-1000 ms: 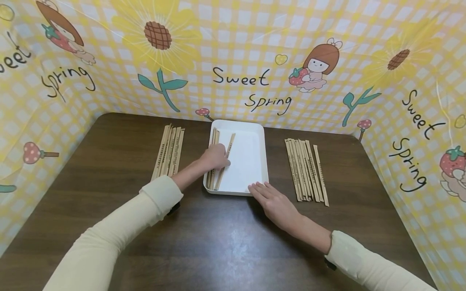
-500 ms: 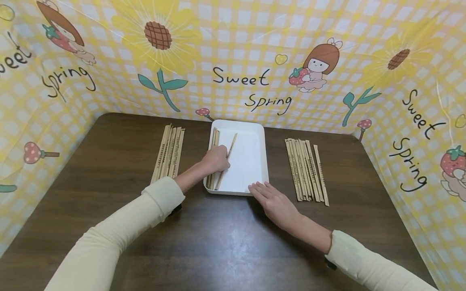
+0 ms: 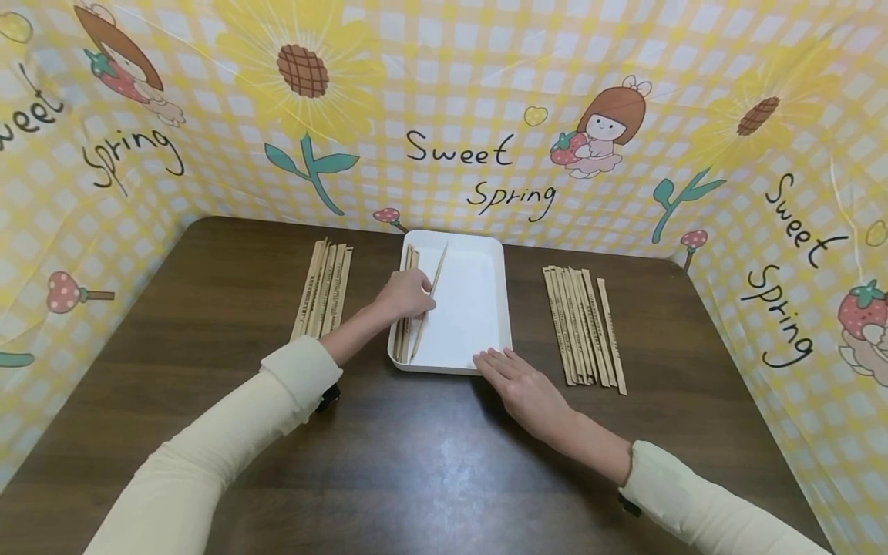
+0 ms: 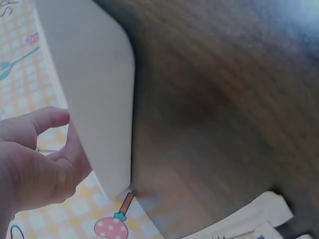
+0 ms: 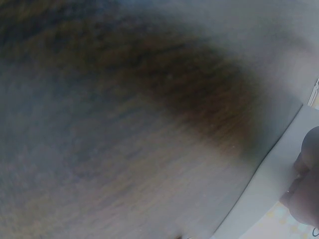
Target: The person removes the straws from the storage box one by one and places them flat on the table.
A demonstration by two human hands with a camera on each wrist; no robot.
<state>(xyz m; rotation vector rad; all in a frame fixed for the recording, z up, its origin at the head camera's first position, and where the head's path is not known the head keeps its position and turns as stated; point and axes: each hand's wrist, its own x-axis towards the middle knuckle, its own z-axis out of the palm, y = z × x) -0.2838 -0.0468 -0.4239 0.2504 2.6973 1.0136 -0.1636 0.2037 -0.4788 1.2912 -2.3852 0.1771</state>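
Observation:
My left hand (image 3: 405,296) pinches a slim stick in a brown paper wrapper (image 3: 438,266), held slantwise over the left part of a white tray (image 3: 475,285). Its narrow edge faces up in the head view. Left of it, several similar wrapped sticks (image 3: 401,345) lie along the tray's left side, partly covered by the hand. In the left wrist view the hand (image 4: 42,159) is behind the tray's wall (image 4: 99,84), which hides the fingertips. My right hand (image 3: 526,388) rests with straight fingers on the tray's near right corner. The right wrist view shows the tray's wall (image 5: 271,174), mostly blurred.
One row of wrapped sticks (image 3: 324,285) lies on the dark wooden table (image 3: 430,462) left of the tray. Another row of wrapped sticks (image 3: 576,324) lies to the right. A yellow checked cloth (image 3: 472,77) encloses the back and sides.
My left hand has shifted slightly left and away from me, and the pinched stick has turned from its flat face onto its narrow edge. My right hand stays at the tray corner.

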